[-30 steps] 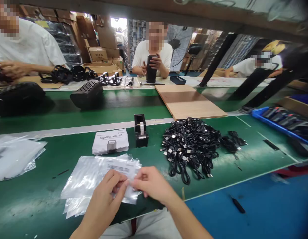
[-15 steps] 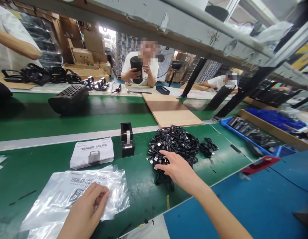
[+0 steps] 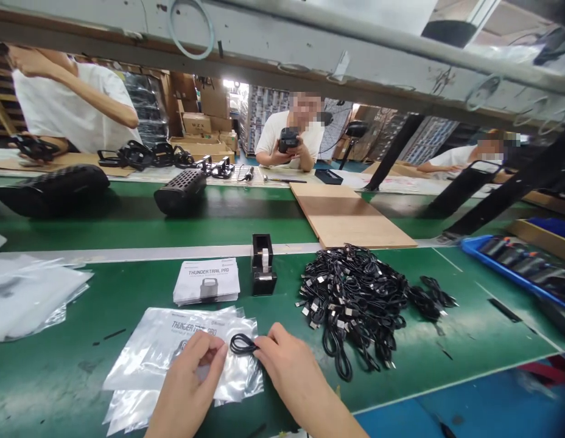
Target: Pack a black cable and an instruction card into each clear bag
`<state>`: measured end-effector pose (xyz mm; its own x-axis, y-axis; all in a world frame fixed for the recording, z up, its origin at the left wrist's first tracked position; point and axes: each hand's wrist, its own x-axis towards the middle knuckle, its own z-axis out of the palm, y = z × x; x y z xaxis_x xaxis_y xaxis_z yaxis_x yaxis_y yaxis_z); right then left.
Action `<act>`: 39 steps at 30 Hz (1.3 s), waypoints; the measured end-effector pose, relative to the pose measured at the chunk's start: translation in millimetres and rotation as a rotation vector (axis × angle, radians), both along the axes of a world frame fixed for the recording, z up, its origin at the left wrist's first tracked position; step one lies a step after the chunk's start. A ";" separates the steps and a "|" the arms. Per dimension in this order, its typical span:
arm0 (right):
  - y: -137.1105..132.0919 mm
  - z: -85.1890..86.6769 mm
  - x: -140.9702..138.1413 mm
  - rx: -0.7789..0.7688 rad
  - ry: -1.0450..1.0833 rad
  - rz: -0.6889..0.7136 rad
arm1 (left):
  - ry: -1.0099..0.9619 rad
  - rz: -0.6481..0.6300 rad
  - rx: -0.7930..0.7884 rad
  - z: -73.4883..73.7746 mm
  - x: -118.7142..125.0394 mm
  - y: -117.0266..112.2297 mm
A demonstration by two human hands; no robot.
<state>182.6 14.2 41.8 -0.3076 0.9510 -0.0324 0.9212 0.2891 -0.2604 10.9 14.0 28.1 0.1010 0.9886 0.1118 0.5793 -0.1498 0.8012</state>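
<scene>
My right hand (image 3: 289,368) is closed on a coiled black USB cable (image 3: 241,345), its loop pointing left over the clear plastic bags. My left hand (image 3: 195,374) pinches the top clear plastic bag (image 3: 136,347) between thumb and fingers; a printed "Thunder Trail Pro" booklet shows through it. More bags lie beneath that one. To the right of my right hand is a big heap of black cables (image 3: 355,292) with white and metal plugs. Behind the bags sits a stack of booklets (image 3: 207,280), and beside it a black tape dispenser (image 3: 263,267).
More plastic bags (image 3: 31,292) lie at the left. Two black speakers (image 3: 179,191) rest on the green belt beyond, near a wooden board (image 3: 355,216). A blue tray (image 3: 533,274) stands at the right. An overhead beam (image 3: 282,45) crosses above; co-workers sit or stand opposite.
My right hand has come left from the cable heap with one coiled cable in it, now over the bags. The left hand still pinches at the bag. The view has turned left.
</scene>
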 end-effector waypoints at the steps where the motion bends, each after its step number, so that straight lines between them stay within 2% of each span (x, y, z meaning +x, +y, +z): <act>1: 1.2 1.3 -0.6 0.020 -0.062 0.008 | -0.028 0.016 0.006 0.2 -0.2 -0.2; 3: 2.5 4.7 -1.2 0.075 -0.110 0.052 | -0.066 0.027 0.010 -0.9 -1.6 0.5; 6: 2.5 7.9 -4.9 0.114 -0.044 0.113 | -0.075 0.000 0.023 -4.6 -4.8 2.8; 13: 9.5 7.0 -28.9 0.028 0.339 -0.207 | -0.089 -0.008 0.044 -3.7 -2.6 0.8; 15: 11.9 10.7 -34.1 -0.014 0.455 -0.207 | -0.112 -0.005 0.048 1.5 -0.6 0.7; 17: 13.1 17.8 -36.3 -0.136 0.606 -0.159 | -0.155 0.017 0.051 9.9 0.0 2.9; 19: 13.8 27.9 -36.5 -0.350 0.760 -0.073 | -0.215 0.066 0.065 21.0 -1.9 7.5; 21: 16.7 41.2 -36.8 -0.452 0.824 0.004 | -0.271 0.111 0.090 33.1 -6.8 13.6; 25: 38.2 79.6 -42.0 -0.278 0.708 0.175 | -0.353 0.127 0.094 50.5 -23.7 26.0; 28: 61.8 115.9 -46.6 -0.184 0.549 0.288 | -0.508 0.126 0.046 50.8 -38.0 33.8; 30: 72.1 138.4 -47.7 -0.126 0.419 0.354 | -0.633 0.076 -0.021 45.7 -45.1 38.4; 33: 74.3 161.9 -46.5 -0.249 0.337 0.568 | -0.769 -0.073 -0.142 37.1 -48.9 43.1; 35: 71.0 169.1 -44.4 -0.310 0.337 0.628 | -0.842 -0.202 -0.208 34.9 -46.4 44.0; 37: 68.2 171.5 -41.1 -0.310 0.347 0.601 | -0.914 -0.315 -0.255 36.4 -41.3 42.8; 39: 66.4 172.2 -35.7 -0.364 0.351 0.602 | -0.954 -0.361 -0.270 40.4 -35.8 39.8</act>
